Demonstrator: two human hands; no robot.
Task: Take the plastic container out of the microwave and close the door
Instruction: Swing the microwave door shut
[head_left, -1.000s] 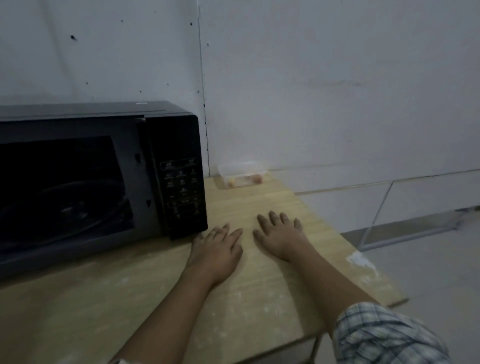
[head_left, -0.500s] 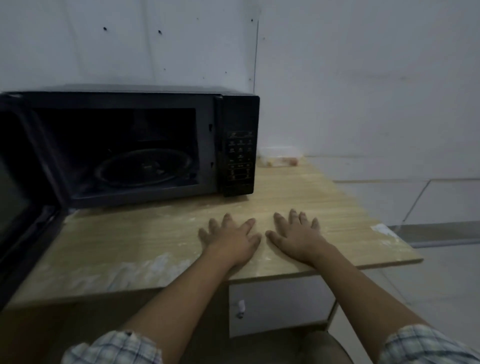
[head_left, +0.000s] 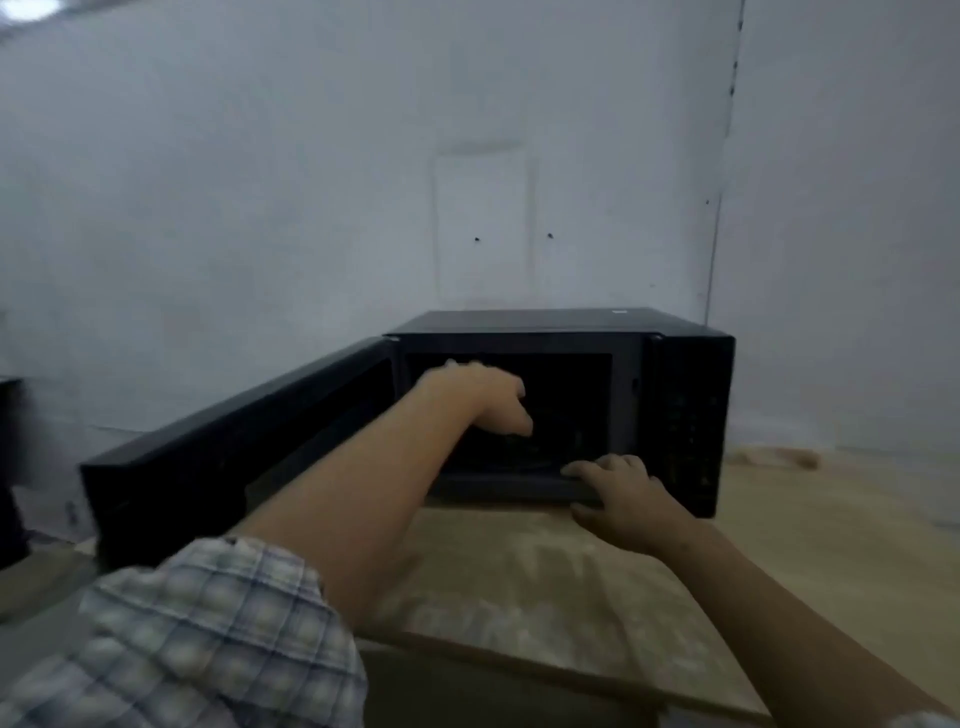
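Note:
The black microwave (head_left: 685, 415) stands on the wooden table with its door (head_left: 218, 467) swung wide open to the left. My left hand (head_left: 480, 397) reaches into the dark cavity with its fingers drooping down; what they touch is lost in the dark. My right hand (head_left: 623, 493) lies flat on the lower front sill of the microwave, holding nothing. A clear plastic container (head_left: 774, 458) shows as a blurred shape on the table just right of the microwave, near the wall.
The wooden table (head_left: 545, 587) has white smears on its top, and its front edge runs below my arms. A white wall stands right behind the microwave. A dark object (head_left: 10, 467) sits at the far left edge.
Both hands have lifted off the table. The left one went into the microwave cavity and the right one onto its front sill. The view has dropped lower and swung left.

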